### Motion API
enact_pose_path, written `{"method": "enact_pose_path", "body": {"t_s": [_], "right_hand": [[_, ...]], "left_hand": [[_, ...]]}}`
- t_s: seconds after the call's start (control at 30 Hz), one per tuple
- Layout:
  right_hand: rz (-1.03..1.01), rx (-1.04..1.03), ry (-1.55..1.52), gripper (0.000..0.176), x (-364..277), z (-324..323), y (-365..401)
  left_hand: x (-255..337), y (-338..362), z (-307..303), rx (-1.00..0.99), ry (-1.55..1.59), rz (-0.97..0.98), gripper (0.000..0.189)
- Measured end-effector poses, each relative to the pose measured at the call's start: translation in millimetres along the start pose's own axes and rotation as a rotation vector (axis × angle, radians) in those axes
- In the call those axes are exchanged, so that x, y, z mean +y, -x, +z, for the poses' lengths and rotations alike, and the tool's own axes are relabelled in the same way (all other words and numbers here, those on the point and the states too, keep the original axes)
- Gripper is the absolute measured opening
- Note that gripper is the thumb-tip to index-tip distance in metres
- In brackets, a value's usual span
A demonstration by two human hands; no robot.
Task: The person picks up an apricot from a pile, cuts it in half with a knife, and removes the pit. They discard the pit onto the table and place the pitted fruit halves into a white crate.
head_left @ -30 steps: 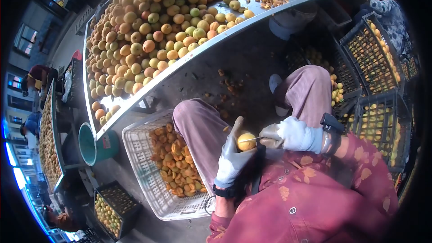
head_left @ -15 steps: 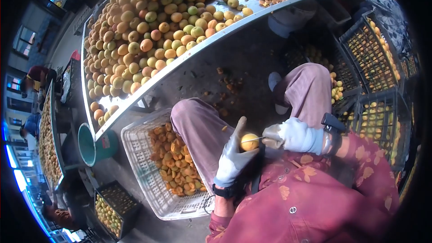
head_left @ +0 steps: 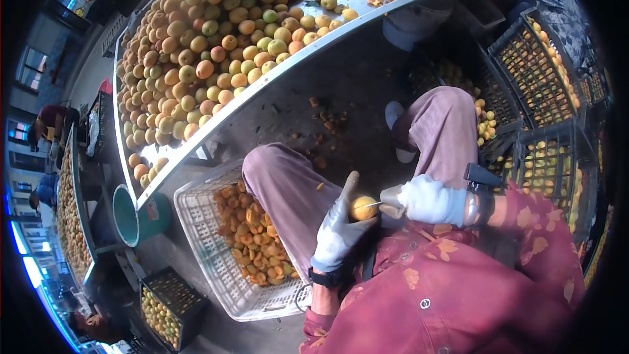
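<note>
My left hand point(head_left: 339, 226), in a white and grey glove, holds a yellow-orange apricot point(head_left: 363, 208) between thumb and fingers above my lap. My right hand point(head_left: 426, 201), gloved too, is closed on a small thin blade point(head_left: 373, 205) whose tip touches the fruit's right side. Beside my left leg stands a white plastic basket point(head_left: 203, 249) with many halved apricots point(head_left: 259, 239) in it. A metal table point(head_left: 262, 83) in front bears a large heap of whole apricots point(head_left: 216, 46).
A teal bucket point(head_left: 141, 216) stands under the table's left corner. Black crates of fruit point(head_left: 537, 78) are stacked at the right, another crate point(head_left: 167, 308) sits lower left. Other people point(head_left: 557, 13) are at the right and far left. Fruit scraps point(head_left: 327, 118) lie on the floor.
The view has shifted slightly, so table and crates sit a little further left. My hands keep nearly the same pose, with the blade still at the apricot.
</note>
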State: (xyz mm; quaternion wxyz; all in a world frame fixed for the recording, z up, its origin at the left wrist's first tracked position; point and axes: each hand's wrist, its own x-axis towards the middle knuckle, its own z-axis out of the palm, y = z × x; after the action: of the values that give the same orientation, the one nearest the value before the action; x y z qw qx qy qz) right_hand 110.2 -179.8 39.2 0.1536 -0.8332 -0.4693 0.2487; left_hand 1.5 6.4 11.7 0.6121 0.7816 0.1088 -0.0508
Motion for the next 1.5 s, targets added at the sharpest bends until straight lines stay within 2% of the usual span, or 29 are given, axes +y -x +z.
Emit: {"method": "enact_pose_path", "body": {"t_s": [0.1,0.23,0.3,0.33,0.37,0.5,0.57,0.67,0.8,0.87,1.0,1.07,1.2,1.27,1.43,1.5], "right_hand": [[0.016,-0.028,-0.020,0.025,0,1,3],[0.024,0.086,-0.063,0.026,-2,3,6],[0.032,0.147,-0.076,0.026,-2,7,2],[0.014,0.233,-0.048,0.026,-3,10,-1],[-0.003,0.319,-0.021,0.027,-5,12,-3],[0.012,0.328,0.108,0.024,-15,19,-5],[-0.011,0.390,0.240,0.022,-17,32,-7],[0.004,0.414,0.245,0.021,-29,32,-7],[0.059,0.411,0.109,0.021,-35,41,-8],[0.064,0.410,0.086,0.021,-36,42,-11],[0.097,0.403,0.020,0.022,-46,42,-17],[0.119,0.367,0.013,0.023,-50,34,-17],[0.154,0.325,-0.029,0.025,-45,22,-15],[0.136,0.317,-0.003,0.025,-44,18,-13],[0.081,0.279,-0.016,0.024,-53,8,-8],[0.186,0.235,-0.006,0.023,-62,4,-8]], "left_hand": [[2,1,1,0.018,-0.041,0.014,0.084],[-8,-3,6,0.017,0.066,-0.050,0.080],[-12,-8,7,0.051,0.513,-0.083,0.073],[-3,-10,6,0.057,0.615,-0.126,0.065],[-4,-9,5,0.057,0.612,-0.127,0.065],[-14,-11,3,0.007,0.735,-0.225,0.051],[-16,-11,6,0.065,0.678,-0.202,0.043],[-20,-12,10,0.165,0.683,-0.157,0.038],[-20,-10,15,0.164,0.699,-0.165,0.039],[-29,-8,22,0.174,0.998,-0.203,0.048],[-20,-5,20,0.213,1.036,-0.259,0.060],[-24,-5,15,0.092,1.195,-0.331,0.060],[-19,-10,11,0.053,1.042,-0.354,0.057],[-15,-15,20,0.251,0.734,-0.119,0.054],[-32,-12,22,0.223,0.749,-0.124,0.053],[-33,-11,22,0.215,0.757,-0.120,0.055]]}}
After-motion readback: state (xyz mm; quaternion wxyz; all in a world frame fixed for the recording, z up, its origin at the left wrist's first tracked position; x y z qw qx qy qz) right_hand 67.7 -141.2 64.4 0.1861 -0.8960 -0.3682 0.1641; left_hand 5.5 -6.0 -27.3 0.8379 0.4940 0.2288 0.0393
